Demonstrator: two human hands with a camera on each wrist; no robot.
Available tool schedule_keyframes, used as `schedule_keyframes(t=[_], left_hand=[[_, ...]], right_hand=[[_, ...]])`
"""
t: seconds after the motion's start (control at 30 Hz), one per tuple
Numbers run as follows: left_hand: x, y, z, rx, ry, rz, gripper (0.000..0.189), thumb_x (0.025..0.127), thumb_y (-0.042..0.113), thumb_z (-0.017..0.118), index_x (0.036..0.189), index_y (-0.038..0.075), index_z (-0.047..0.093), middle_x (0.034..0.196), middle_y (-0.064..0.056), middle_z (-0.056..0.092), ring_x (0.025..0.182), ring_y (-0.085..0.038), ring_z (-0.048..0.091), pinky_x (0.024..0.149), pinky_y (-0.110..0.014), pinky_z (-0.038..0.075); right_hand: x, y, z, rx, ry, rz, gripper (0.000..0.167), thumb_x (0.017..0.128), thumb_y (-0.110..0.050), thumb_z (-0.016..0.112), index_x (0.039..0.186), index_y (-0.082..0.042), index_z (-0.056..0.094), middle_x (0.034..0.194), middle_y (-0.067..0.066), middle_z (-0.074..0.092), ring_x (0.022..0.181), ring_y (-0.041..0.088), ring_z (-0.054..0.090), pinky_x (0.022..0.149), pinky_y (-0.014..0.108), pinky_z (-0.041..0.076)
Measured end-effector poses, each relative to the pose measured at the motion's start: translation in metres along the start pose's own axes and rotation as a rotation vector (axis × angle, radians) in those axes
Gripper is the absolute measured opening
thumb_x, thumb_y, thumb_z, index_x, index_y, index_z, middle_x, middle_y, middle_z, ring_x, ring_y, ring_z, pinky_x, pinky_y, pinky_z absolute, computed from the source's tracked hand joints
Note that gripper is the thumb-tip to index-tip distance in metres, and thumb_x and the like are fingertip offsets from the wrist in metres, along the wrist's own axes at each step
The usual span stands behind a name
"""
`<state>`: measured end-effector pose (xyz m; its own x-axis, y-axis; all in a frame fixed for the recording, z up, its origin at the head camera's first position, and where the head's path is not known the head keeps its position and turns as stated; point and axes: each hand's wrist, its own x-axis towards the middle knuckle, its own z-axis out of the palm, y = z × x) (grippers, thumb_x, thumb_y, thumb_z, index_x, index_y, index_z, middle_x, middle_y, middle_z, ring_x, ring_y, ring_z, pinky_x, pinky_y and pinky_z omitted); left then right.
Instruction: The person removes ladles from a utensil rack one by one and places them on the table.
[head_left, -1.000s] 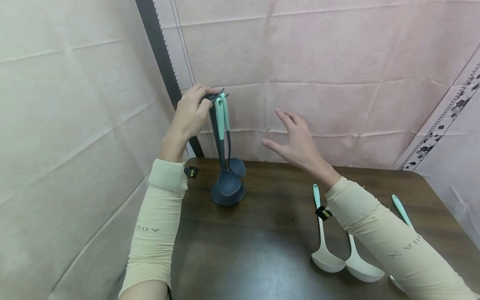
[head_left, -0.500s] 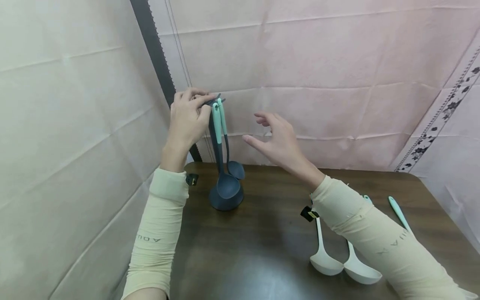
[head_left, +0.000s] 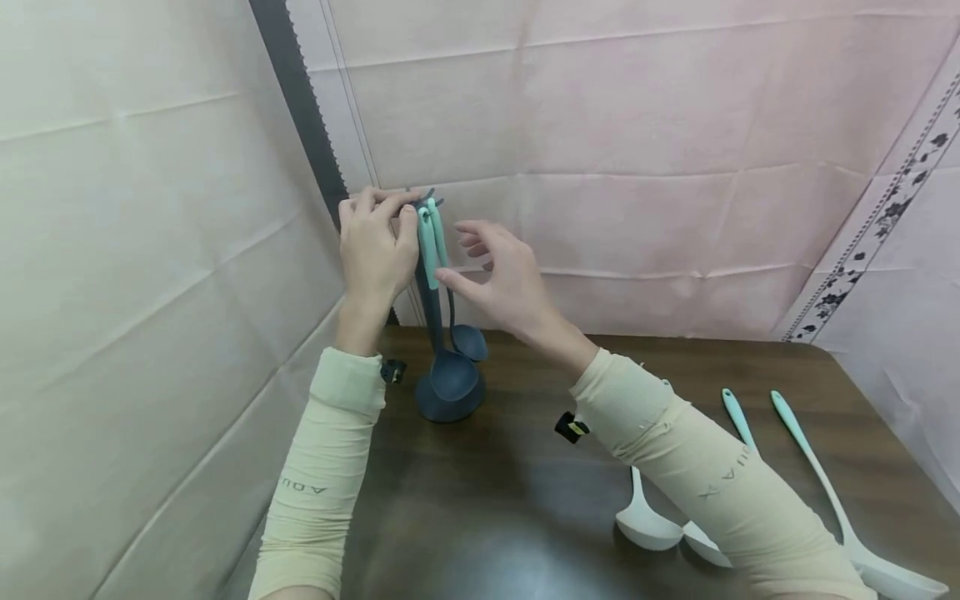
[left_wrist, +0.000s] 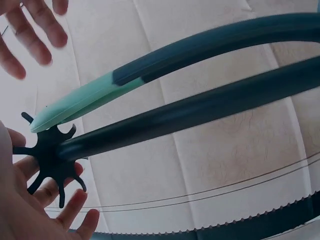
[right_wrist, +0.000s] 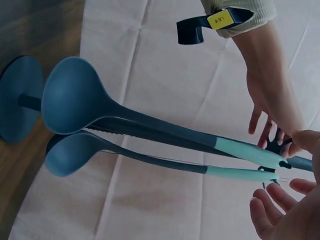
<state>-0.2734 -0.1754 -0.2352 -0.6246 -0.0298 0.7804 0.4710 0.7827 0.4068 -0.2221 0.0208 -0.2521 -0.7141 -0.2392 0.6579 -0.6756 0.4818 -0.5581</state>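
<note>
A dark blue utensil stand has a hooked top and a round base. Two dark blue ladles with mint handles hang from it: a front ladle and a rear ladle. My left hand holds the stand's top from the left, its fingers around and behind the hooks. My right hand hovers just right of the handles, thumb and fingers spread apart with nothing between them. In the right wrist view, its fingers come close beside the handle ends.
Three white ladles with mint handles lie at the right of the brown table: a left one, a middle one partly under my right sleeve, and a right one. Cloth-covered walls rise behind and at the left.
My right hand has moved left from over the table's middle to beside the hanging ladles' handles. My left hand has stayed at the stand's top, its fingers shifting slightly.
</note>
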Motion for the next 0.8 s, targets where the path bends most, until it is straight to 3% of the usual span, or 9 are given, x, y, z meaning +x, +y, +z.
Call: schedule_keyframes(t=[0.13,0.37,0.6,0.8], left_hand=[[0.002,0.000,0.002,-0.012,0.024,-0.007,0.047,0.103,0.028,0.041,0.127,0.018,0.079,0.124,-0.008,0.065,0.119,-0.032,0.047,0.094,-0.047,0.045],[0.004,0.001,0.006,-0.051,0.025,-0.021,0.047,0.101,0.025,0.041,0.127,0.016,0.079,0.123,-0.008,0.065,0.125,-0.030,0.051,0.099,-0.047,0.046],[0.001,0.001,0.007,-0.059,0.030,-0.034,0.048,0.102,0.029,0.039,0.129,0.016,0.077,0.123,-0.008,0.063,0.101,-0.029,0.058,0.081,-0.044,0.049],[-0.002,0.003,0.009,-0.038,0.018,-0.016,0.050,0.100,0.031,0.038,0.129,0.017,0.077,0.122,-0.007,0.062,0.103,-0.030,0.057,0.072,-0.043,0.047]], right_hand=[[0.007,0.000,0.006,0.047,-0.001,0.023,0.062,0.096,-0.033,0.079,0.149,-0.011,0.057,0.127,0.009,0.068,0.108,0.022,0.070,0.087,0.033,0.061],[0.016,0.011,0.012,0.204,-0.036,0.089,0.058,0.100,-0.032,0.075,0.151,-0.015,0.055,0.130,0.010,0.067,0.112,0.021,0.071,0.093,0.035,0.060],[0.021,0.012,0.022,0.287,-0.075,0.091,0.055,0.102,-0.027,0.072,0.152,-0.016,0.053,0.133,0.009,0.067,0.114,0.020,0.071,0.093,0.036,0.060],[0.022,0.010,0.030,0.268,-0.036,0.054,0.054,0.102,-0.020,0.072,0.152,-0.013,0.052,0.128,0.009,0.067,0.111,0.022,0.073,0.090,0.032,0.061]])
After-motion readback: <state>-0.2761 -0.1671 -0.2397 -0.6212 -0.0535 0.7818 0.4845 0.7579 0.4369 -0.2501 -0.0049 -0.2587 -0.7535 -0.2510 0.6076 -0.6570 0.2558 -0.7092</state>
